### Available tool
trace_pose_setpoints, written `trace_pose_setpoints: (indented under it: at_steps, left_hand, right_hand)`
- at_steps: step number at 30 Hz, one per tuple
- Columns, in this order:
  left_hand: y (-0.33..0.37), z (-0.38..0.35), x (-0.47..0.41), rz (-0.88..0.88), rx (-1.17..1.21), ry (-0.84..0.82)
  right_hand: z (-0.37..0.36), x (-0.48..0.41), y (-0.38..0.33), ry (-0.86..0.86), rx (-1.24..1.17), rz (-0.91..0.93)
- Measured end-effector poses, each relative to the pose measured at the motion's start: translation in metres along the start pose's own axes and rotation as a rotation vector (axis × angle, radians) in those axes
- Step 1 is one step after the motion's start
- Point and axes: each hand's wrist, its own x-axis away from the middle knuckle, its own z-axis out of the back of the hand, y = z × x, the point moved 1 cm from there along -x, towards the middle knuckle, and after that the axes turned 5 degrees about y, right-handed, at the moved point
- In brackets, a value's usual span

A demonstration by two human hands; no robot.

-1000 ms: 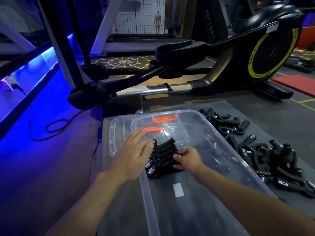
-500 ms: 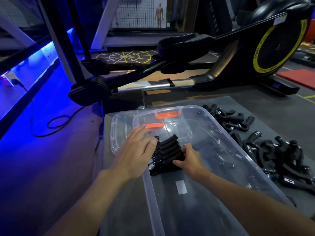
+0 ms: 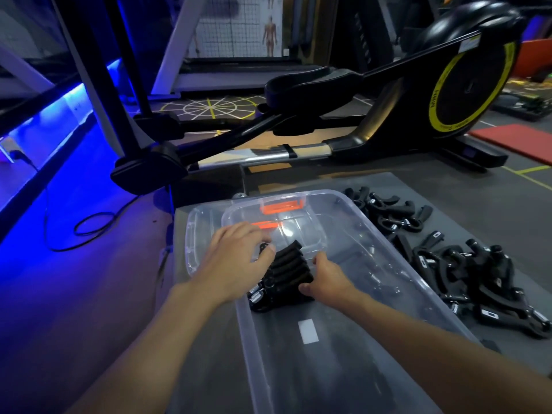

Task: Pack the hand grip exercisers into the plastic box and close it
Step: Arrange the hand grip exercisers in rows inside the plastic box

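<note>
Floor (image 3: 74, 294): blue light is washing over it; a cable (image 3: 89, 231) is lying looped.
Left grip (image 3: 239, 264): curling over the stack (image 3: 288, 271).
Stack: lying in the box (image 3: 418, 265), by its left wall.
Right grip (image 3: 327, 282): curling round the handles.
Table (image 3: 448, 189): carrying the box and loose exercisers (image 3: 484, 282).
Room: elliptical (image 3: 466, 94) standing behind.

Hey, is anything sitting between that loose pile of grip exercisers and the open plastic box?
Nothing visible. The loose pile lies right beside the plastic box; only its own clear wall separates them, and its top is open.
</note>
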Motion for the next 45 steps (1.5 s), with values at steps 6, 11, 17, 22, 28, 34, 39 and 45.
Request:
trace_pose_setpoints:
  at_steps: [6, 11, 17, 22, 28, 34, 39, 45]
  left_hand:
    - [0.055, -0.005, -0.038, 0.011, 0.212, 0.034]
    - [0.117, -0.021, -0.061, -0.066, 0.309, 0.031]
    - [0.165, -0.074, -0.065, -0.178, 0.255, -0.167]
    - [0.186, -0.105, -0.064, -0.271, 0.115, -0.239]
    - [0.187, -0.124, -0.067, -0.304, -0.012, -0.167]
    - [0.183, -0.131, -0.066, -0.334, -0.086, -0.155]
    - [0.182, -0.130, -0.064, -0.351, -0.082, -0.142]
    - [0.183, -0.128, -0.063, -0.359, -0.083, -0.140]
  right_hand:
    - [0.067, 0.008, -0.013, 0.208, -0.089, 0.082]
    - [0.148, 0.027, 0.012, 0.502, -0.194, 0.094]
    - [0.186, 0.035, 0.123, 0.513, -0.202, -0.161]
    - [0.165, 0.041, 0.211, 0.388, -0.171, -0.346]
    - [0.128, 0.028, 0.265, 0.239, -0.107, -0.396]
    - [0.118, 0.017, 0.281, 0.204, 0.097, -0.472]
    - [0.113, 0.009, 0.288, 0.230, 0.114, -0.481]
    - [0.113, 0.016, 0.290, 0.259, -0.022, -0.471]
